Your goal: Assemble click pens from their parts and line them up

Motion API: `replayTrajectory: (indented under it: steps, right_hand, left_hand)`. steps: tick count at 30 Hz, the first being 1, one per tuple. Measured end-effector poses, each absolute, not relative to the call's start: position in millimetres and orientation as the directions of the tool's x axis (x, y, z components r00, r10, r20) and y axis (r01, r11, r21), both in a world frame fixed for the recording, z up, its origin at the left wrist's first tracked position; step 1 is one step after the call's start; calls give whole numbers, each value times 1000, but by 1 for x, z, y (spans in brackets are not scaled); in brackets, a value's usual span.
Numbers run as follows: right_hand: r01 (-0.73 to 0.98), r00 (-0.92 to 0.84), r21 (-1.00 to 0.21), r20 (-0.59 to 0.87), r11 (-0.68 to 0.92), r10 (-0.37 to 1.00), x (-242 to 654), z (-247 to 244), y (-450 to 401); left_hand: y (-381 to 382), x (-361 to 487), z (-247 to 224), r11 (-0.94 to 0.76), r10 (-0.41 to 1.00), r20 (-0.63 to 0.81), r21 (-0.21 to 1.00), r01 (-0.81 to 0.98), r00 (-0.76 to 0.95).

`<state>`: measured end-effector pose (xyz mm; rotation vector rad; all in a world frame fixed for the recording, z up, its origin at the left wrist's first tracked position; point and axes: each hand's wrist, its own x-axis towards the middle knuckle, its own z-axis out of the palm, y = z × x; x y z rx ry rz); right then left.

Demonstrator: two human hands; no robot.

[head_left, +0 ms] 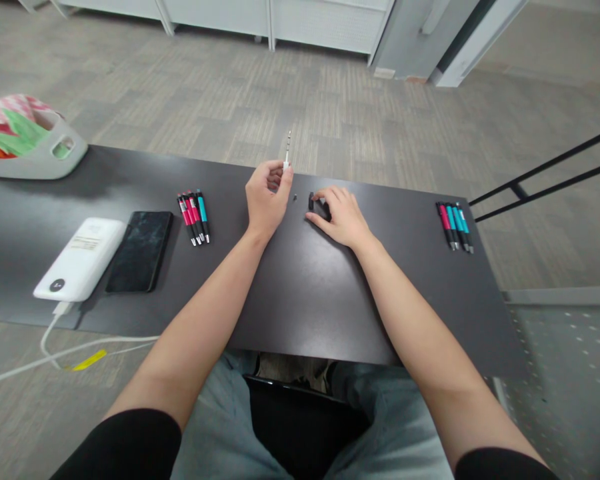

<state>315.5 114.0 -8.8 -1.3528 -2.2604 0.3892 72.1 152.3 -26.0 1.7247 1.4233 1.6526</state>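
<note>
My left hand (pixel 269 199) is closed, pinching a slim white-and-silver pen refill (pixel 287 151) between thumb and fingers. The refill points up and away, past the table's far edge. My right hand (pixel 341 215) rests on the dark table (pixel 325 293), thumb and index finger apart in a curve. Beside its index fingertip is a short black piece (pixel 311 201), perhaps a pen part; whether the finger touches it I cannot tell. A tiny dark piece (pixel 295 197) lies on the table between the two hands.
Red and blue-green pens (pixel 193 217) lie in a row at left, and more pens (pixel 455 227) at right. Further left are a black phone (pixel 141 252), a white power bank (pixel 83 257) with a cable (pixel 50 333), and a white basket (pixel 55 143) of cloths.
</note>
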Motion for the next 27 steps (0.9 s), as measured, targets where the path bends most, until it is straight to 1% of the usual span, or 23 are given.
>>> replayTrajectory:
  steps: [3,7,10,12,14,19,22,27]
  right_hand:
    - [761,-386,-447,271,471,882,315,-8,113]
    - [782,-389,-406,275,473,879,314,-7,111]
    - [792,-335,-429,289,435,897,317,-8,113]
    - [778,-300,-471,302,416,905,319,-12,117]
    - [736,-264,-544,316,402,911,322,-16,121]
    - [546,-104,-764,346,344,933,324,-27,128]
    - [438,-32,-840,343,321,939,325,-32,132]
    - [225,92,-942,275,249,957,332,-37,144]
  left_hand:
    - [153,72,-26,-440,832,523,824,356,-183]
    - [154,73,-28,-447,817,540,815,369,-202]
    - [153,75,-27,-435,820,532,819,375,-210]
    - [151,76,-26,-442,824,534,816,373,-191]
    - [150,77,-24,-465,823,546,806,367,-157]
    - [149,78,-25,-477,823,558,780,406,-105]
    - [149,78,-26,-483,825,559,775,407,-85]
    - [147,78,-25,-508,831,556,766,395,-9]
